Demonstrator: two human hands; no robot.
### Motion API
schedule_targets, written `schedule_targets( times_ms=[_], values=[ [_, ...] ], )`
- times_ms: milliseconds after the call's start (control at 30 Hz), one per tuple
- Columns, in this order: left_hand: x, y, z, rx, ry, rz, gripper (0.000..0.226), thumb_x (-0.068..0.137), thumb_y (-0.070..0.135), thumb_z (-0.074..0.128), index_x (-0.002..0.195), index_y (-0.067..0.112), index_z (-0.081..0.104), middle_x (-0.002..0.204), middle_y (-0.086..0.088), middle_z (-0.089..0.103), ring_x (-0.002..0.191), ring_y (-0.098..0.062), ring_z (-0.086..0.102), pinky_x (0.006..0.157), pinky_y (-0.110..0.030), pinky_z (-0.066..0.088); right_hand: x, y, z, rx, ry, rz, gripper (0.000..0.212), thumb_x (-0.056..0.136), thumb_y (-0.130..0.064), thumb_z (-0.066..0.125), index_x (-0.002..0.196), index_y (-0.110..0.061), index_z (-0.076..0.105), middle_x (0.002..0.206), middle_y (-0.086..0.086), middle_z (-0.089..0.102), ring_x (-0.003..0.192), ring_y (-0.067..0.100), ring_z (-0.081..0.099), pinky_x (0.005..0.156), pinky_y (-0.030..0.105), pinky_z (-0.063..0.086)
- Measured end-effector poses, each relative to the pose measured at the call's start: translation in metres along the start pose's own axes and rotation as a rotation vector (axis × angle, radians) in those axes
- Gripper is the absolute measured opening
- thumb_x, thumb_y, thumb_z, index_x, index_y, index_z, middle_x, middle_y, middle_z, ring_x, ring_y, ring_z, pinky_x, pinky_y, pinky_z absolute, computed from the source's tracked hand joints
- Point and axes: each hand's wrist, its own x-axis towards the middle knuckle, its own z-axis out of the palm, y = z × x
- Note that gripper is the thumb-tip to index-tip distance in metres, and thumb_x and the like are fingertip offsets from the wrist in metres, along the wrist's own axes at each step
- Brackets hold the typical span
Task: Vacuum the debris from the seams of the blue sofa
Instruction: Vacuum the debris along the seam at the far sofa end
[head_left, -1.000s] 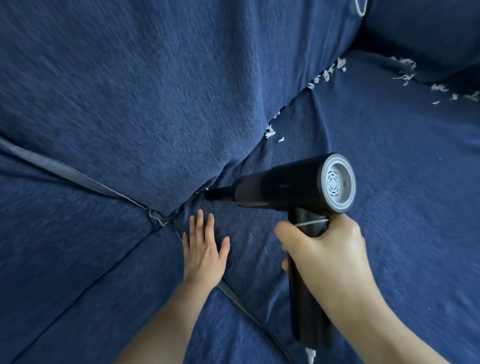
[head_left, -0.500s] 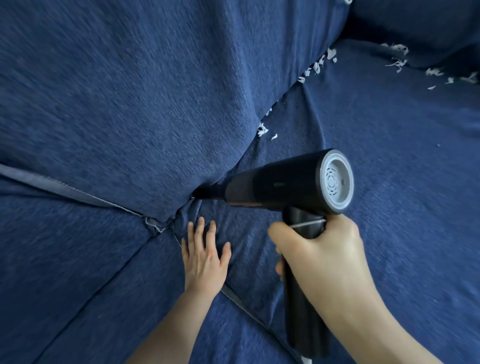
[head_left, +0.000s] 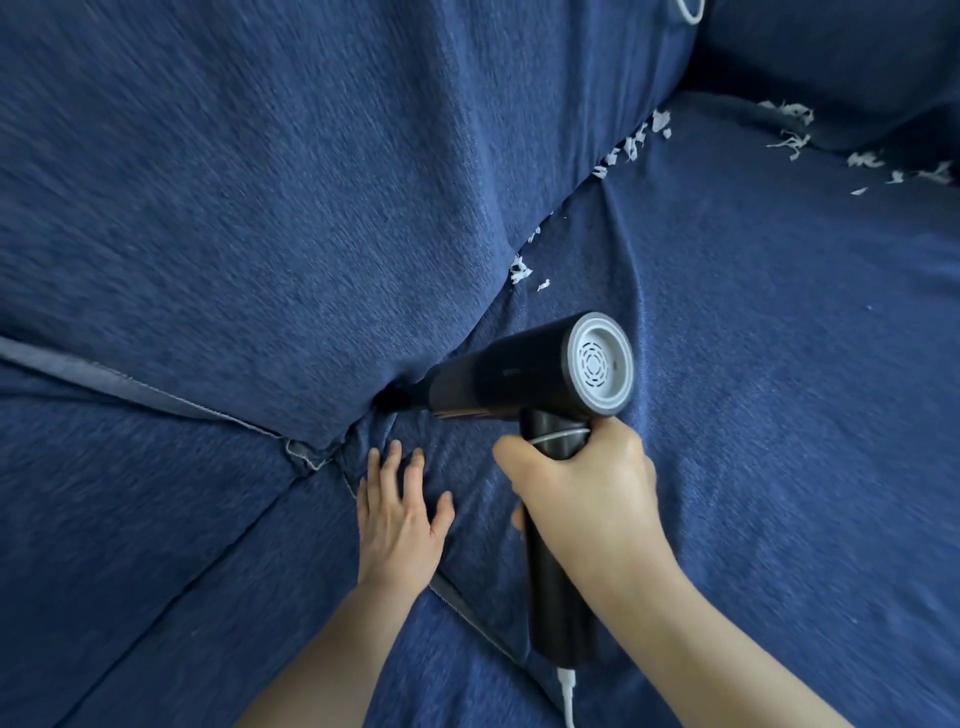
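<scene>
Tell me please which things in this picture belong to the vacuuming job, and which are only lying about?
Belonging to the job:
- handheld vacuum, gripped by the right hand
- left hand, flat on the seat cushion
- white paper scraps along the seam
- back cushion

Only lying about:
- white cord loop at the top edge

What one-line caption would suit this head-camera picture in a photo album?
Right hand pushes a black handheld vacuum into the blue sofa seam; left hand lies flat; white scraps wait.
</scene>
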Motion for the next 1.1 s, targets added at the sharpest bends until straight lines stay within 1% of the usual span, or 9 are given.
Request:
schedule_targets(
  times_ms=[100, 267, 333, 467, 633, 767, 867, 967, 1100],
  values=[
    [0.001, -0.002, 0.0, -0.011, -0.004, 0.019, 0.058, 0.09, 0.044, 0.047, 0.132, 0.005, 0.045, 0.146, -0.022, 0.037, 0.14, -0.043, 0.027, 0.106, -0.058, 0.037, 0.005, -0.002, -0.001, -0.001, -0.021, 0.0, 0.019, 0.072, -0.026, 0.071, 0.067, -0.018, 0.055, 0.055, -0.003, 0.062, 0.066, 0.027, 0.074, 0.053, 0.03, 0.056],
    [0.012, 0.013, -0.008, -0.112, 0.036, -0.05, 0.051, 0.085, 0.03, 0.063, 0.124, 0.007, 0.039, 0.144, -0.024, 0.032, 0.136, -0.048, 0.028, 0.103, -0.063, 0.037, 0.009, -0.005, -0.031, -0.031, -0.001, -0.057, 0.023, 0.065, -0.031, 0.07, 0.066, -0.012, 0.057, 0.056, 0.006, 0.066, 0.061, 0.034, 0.072, 0.055, 0.042, 0.059],
    [0.024, 0.024, -0.013, -0.124, 0.072, -0.061, 0.052, 0.087, 0.031, 0.062, 0.126, 0.007, 0.038, 0.145, -0.024, 0.033, 0.137, -0.048, 0.027, 0.107, -0.063, 0.032, 0.012, -0.006, -0.046, -0.041, 0.013, -0.066, 0.023, 0.067, -0.029, 0.07, 0.066, -0.009, 0.059, 0.055, 0.009, 0.068, 0.055, 0.028, 0.071, 0.058, 0.041, 0.06],
    [0.05, 0.054, -0.02, -0.151, 0.065, -0.021, 0.059, 0.092, 0.037, 0.05, 0.14, 0.007, 0.033, 0.153, -0.014, 0.029, 0.144, -0.038, 0.017, 0.117, -0.054, 0.018, 0.019, -0.01, -0.07, -0.046, 0.03, -0.057, 0.017, 0.072, -0.023, 0.069, 0.071, -0.007, 0.063, 0.053, 0.009, 0.069, 0.047, 0.016, 0.067, 0.059, 0.035, 0.056],
    [0.065, 0.092, -0.02, -0.114, -0.014, -0.07, 0.069, 0.094, 0.048, 0.044, 0.151, 0.018, 0.018, 0.155, -0.019, 0.019, 0.144, -0.041, 0.008, 0.117, -0.052, 0.011, 0.033, -0.013, -0.087, -0.018, 0.079, -0.077, 0.017, 0.073, -0.023, 0.069, 0.073, -0.007, 0.062, 0.056, 0.01, 0.069, 0.048, 0.021, 0.069, 0.062, 0.039, 0.06],
    [0.058, 0.097, -0.013, -0.029, -0.021, -0.083, 0.069, 0.092, 0.053, 0.034, 0.152, 0.024, 0.02, 0.155, -0.019, 0.02, 0.144, -0.044, 0.009, 0.117, -0.056, 0.013, 0.038, -0.013, -0.102, -0.019, 0.089, -0.084, 0.016, 0.074, -0.024, 0.069, 0.071, -0.009, 0.062, 0.054, 0.009, 0.069, 0.05, 0.019, 0.068, 0.059, 0.034, 0.056],
    [0.054, 0.098, -0.011, -0.023, -0.024, -0.078, 0.068, 0.091, 0.053, 0.032, 0.152, 0.023, 0.024, 0.155, -0.021, 0.02, 0.143, -0.046, 0.01, 0.116, -0.058, 0.014, 0.042, -0.013, -0.113, -0.016, 0.109, -0.066, 0.016, 0.075, -0.023, 0.07, 0.071, -0.009, 0.063, 0.054, 0.008, 0.069, 0.05, 0.02, 0.067, 0.061, 0.038, 0.059],
    [0.053, 0.101, -0.013, -0.014, -0.064, -0.086, 0.069, 0.093, 0.053, 0.027, 0.153, 0.024, 0.015, 0.159, -0.015, 0.006, 0.146, -0.041, 0.0, 0.117, -0.058, 0.008, 0.045, -0.014, -0.124, 0.002, 0.116, -0.058, 0.017, 0.075, -0.022, 0.07, 0.074, -0.007, 0.064, 0.06, 0.009, 0.07, 0.048, 0.02, 0.068, 0.064, 0.044, 0.063],
    [0.055, 0.11, -0.015, -0.014, -0.095, -0.091, 0.068, 0.098, 0.048, 0.029, 0.154, 0.018, 0.006, 0.161, -0.001, -0.013, 0.147, -0.028, -0.016, 0.117, -0.059, 0.001, 0.048, -0.014, -0.14, 0.003, 0.139, -0.078, 0.018, 0.074, -0.022, 0.07, 0.073, -0.005, 0.064, 0.057, 0.011, 0.07, 0.048, 0.02, 0.066, 0.059, 0.04, 0.06]
  ],
)
